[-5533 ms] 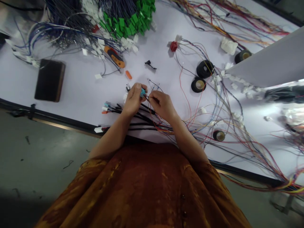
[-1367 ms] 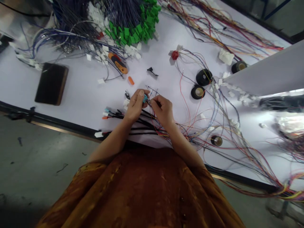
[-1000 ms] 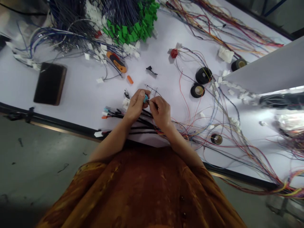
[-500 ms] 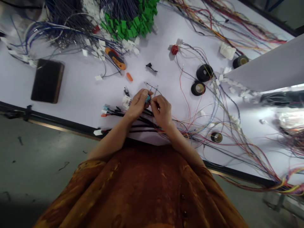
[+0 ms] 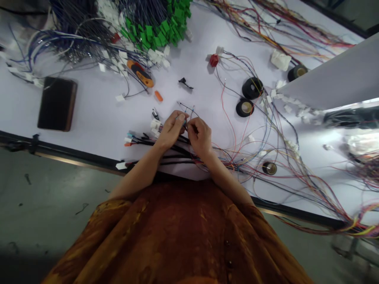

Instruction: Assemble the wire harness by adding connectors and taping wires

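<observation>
My left hand (image 5: 171,129) is closed around a small blue connector (image 5: 184,122), mostly covered by its thumb and fingers. Just right of it, the fingers of my right hand (image 5: 201,135) are pinched together by the connector, on what looks like a thin wire; the tips are partly hidden. Thin dark wires with blue parts (image 5: 188,107) stick out beyond both hands. Under my wrists runs a bundle of black-sleeved cables (image 5: 177,149), with white connectors (image 5: 155,124) at its left end. A small black connector (image 5: 155,114) lies left of my left hand.
Around the hands lie an orange cutter (image 5: 140,73), an orange cap (image 5: 158,96), a black clip (image 5: 185,83), a red connector (image 5: 213,60), tape rolls (image 5: 245,107) and a dark phone-like slab (image 5: 57,104). Green connectors (image 5: 161,33) are heaped at the back. Loose wires spread right.
The whole view has shifted slightly. My left fingers and thumb now cover more of the blue connector, and my right hand stays pinched beside it.
</observation>
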Available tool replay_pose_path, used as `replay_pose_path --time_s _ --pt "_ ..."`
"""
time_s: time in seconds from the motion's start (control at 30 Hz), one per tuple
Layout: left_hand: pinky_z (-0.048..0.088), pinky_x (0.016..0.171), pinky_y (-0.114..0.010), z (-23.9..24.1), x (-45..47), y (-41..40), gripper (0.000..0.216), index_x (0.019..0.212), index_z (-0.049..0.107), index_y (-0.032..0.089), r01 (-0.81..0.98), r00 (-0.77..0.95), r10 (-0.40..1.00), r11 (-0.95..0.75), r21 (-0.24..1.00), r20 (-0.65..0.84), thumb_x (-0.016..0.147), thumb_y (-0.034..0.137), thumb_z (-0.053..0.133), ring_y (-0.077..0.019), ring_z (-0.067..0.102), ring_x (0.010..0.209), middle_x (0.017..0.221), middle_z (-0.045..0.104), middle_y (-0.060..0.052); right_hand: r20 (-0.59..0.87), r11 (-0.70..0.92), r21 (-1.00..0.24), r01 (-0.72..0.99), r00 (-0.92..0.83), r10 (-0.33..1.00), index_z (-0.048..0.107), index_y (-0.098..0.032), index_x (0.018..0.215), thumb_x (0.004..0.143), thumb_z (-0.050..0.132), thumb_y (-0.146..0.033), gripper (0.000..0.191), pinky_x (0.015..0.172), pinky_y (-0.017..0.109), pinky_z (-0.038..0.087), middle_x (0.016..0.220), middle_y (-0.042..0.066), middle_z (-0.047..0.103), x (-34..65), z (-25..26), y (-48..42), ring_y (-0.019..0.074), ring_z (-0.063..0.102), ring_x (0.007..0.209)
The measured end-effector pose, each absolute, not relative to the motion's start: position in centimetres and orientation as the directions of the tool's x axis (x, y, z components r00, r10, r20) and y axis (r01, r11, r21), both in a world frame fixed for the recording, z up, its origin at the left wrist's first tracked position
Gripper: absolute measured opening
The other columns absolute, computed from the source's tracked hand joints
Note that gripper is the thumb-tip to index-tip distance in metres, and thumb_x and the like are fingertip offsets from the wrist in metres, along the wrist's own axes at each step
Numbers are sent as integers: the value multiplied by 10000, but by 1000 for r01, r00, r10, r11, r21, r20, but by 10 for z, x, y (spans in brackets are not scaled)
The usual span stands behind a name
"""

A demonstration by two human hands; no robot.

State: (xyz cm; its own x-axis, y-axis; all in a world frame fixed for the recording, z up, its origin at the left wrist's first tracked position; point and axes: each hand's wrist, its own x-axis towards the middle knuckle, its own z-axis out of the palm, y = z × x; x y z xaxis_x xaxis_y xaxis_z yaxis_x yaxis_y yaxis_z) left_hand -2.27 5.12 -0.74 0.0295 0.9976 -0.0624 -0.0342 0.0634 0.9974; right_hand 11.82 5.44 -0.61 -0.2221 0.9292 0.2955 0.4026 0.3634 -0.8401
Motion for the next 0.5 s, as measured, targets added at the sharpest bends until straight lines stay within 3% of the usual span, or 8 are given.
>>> replay_pose_path --time_s 0.1,0.2,0.3,0.5 --pt "450 610 -258 -3 -32 52 386 1023 582 227 137 15 999 -44 990 43 898 589 622 -120 488 635 780 524 6 286 377 -821 429 -263 922 505 -223 993 959 501 -269 57 867 346 481 962 64 637 116 -4 53 185 588 938" --pt "452 682 -282 6 -44 54 316 978 600 222 373 -82 980 -136 918 179 873 512 669 -145 531 705 829 585 -7 136 326 -829 455 -402 905 506 -217 1138 987 476 -291 171 828 330 497 984 66 675 111 -4 49 192 633 921" --pt "418 681 -292 14 -56 55 231 861 604 223 526 -130 965 -128 841 229 862 442 679 -158 518 679 739 572 8 68 316 -830 459 -480 875 560 -234 1058 1048 389 -308 186 749 296 479 903 29 693 112 -7 48 158 639 787" --pt "352 647 -310 20 -78 51 225 756 591 222 689 -92 966 -114 716 242 826 411 693 -157 479 609 641 541 24 163 407 -848 340 -563 810 597 -231 940 1051 398 -352 258 728 268 465 793 -10 650 121 -24 53 116 586 737"
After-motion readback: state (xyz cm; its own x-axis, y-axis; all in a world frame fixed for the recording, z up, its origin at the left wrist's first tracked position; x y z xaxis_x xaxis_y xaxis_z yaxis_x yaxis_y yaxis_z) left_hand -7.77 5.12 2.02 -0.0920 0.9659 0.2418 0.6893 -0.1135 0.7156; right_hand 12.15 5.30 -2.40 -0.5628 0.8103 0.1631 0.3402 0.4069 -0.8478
